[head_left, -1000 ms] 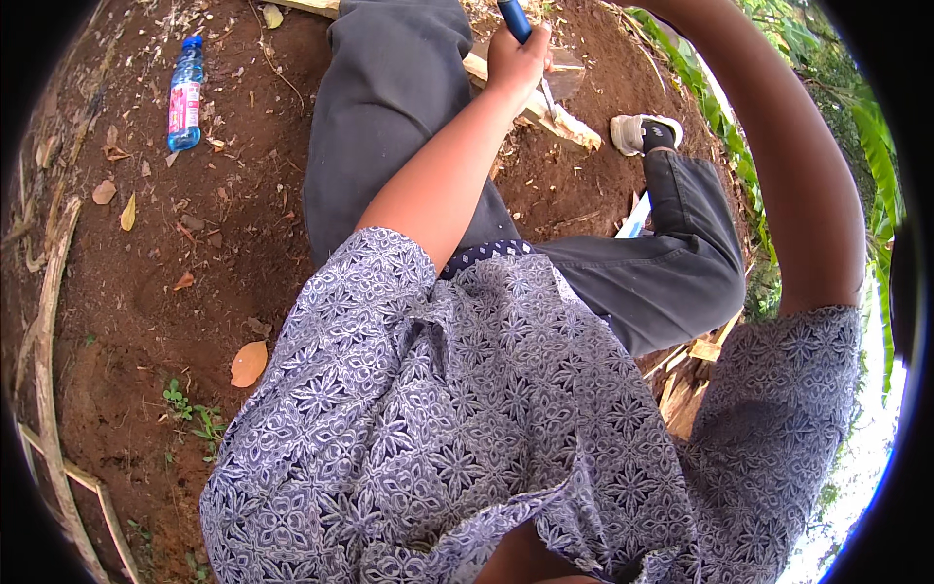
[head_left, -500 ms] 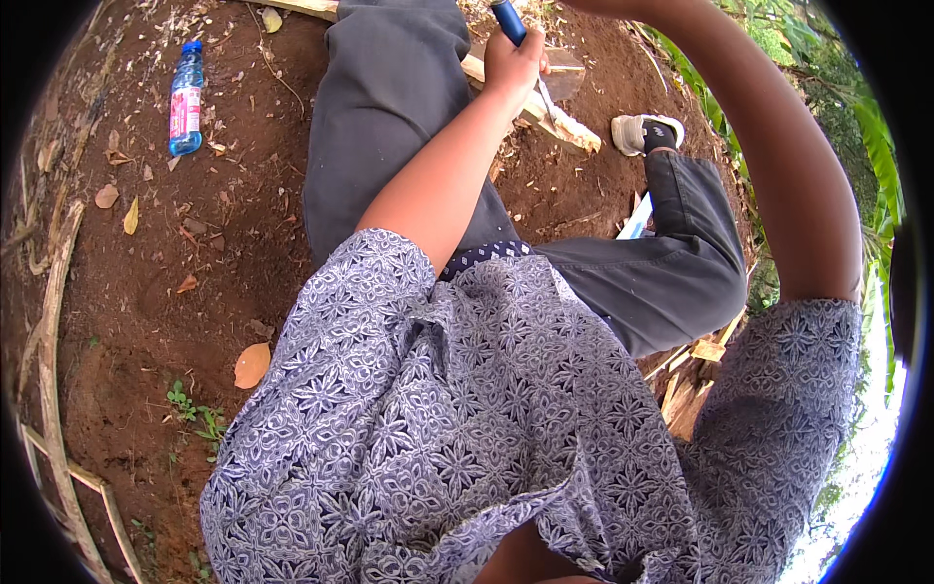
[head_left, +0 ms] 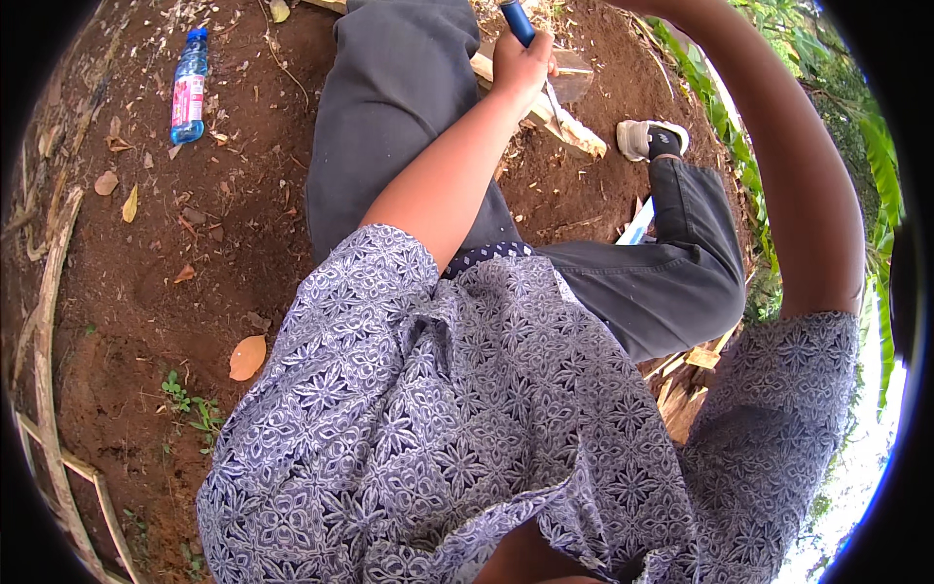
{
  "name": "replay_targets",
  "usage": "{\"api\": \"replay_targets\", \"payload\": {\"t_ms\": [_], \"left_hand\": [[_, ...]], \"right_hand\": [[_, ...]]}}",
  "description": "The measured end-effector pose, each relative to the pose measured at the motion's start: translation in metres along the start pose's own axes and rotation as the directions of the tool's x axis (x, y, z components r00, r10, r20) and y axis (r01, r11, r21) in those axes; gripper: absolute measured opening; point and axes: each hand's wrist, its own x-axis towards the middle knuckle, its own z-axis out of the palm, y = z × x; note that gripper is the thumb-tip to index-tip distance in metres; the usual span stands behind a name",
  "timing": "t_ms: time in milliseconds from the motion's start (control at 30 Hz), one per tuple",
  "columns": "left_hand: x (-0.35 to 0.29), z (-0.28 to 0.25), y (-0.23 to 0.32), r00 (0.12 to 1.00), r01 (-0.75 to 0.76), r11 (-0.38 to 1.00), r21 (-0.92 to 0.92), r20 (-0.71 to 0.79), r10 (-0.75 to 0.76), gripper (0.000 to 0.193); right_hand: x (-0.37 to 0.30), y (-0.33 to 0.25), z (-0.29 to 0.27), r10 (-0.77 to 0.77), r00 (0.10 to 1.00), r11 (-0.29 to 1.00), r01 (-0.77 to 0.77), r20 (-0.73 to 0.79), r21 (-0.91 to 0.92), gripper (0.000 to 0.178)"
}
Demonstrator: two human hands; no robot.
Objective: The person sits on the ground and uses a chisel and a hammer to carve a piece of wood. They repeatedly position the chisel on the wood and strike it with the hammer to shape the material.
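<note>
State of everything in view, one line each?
Pale, split wood piece: lying, near end ragged
Blue-handled tool with a metal blade: gripped, slanting, blade toward the wood
Left hand: closed around the tool
Right hand: out of frame
Clear blue plastic bottle with a pink label: capped
White-beige shoe: worn
Dark grey trousers: worn, right knee bent
Orange-brown oval leaf: lying

I hold the left hand [head_left: 522, 66] curled in a fist, its wrist [head_left: 508, 97] roughly in line with the left forearm [head_left: 443, 165], which slants forward and rightward from the torso. I have the right arm [head_left: 808, 165] raised, arching leftward at its top; the right hand lies beyond my view's upper edge.
</note>
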Motion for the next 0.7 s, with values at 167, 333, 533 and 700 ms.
{"api": "replay_targets", "payload": {"t_ms": [167, 333, 533, 700], "left_hand": [[0.002, -0.012, 0.002, 1.0, -0.006, 0.999, 0.042, -0.008, 0.006, 0.019], [0.001, -0.004, -0.003, 0.999, 0.023, 0.999, 0.032, 0.027, -0.024, 0.023], [0.003, -0.002, -0.01, 0.999, -0.025, 0.999, -0.029, 0.037, 0.026, 0.016], [0.021, -0.015, -0.037, 0.993, 0.079, 0.997, 0.017, -0.086, -0.077, 0.018]], "right_hand": [[0.029, 0.001, 0.03, -0.02, 0.994, 1.0, 0.018, 0.106, 0.018, 0.049], [0.03, 0.0, 0.019, 0.022, 0.992, 0.981, 0.003, -0.125, 0.195, 0.051], [0.012, 0.004, 0.012, -0.005, 0.999, 0.998, 0.002, 0.045, 0.069, 0.052], [0.017, -0.012, 0.014, -0.06, 0.994, 0.996, 0.054, 0.091, 0.067, 0.051]]}}
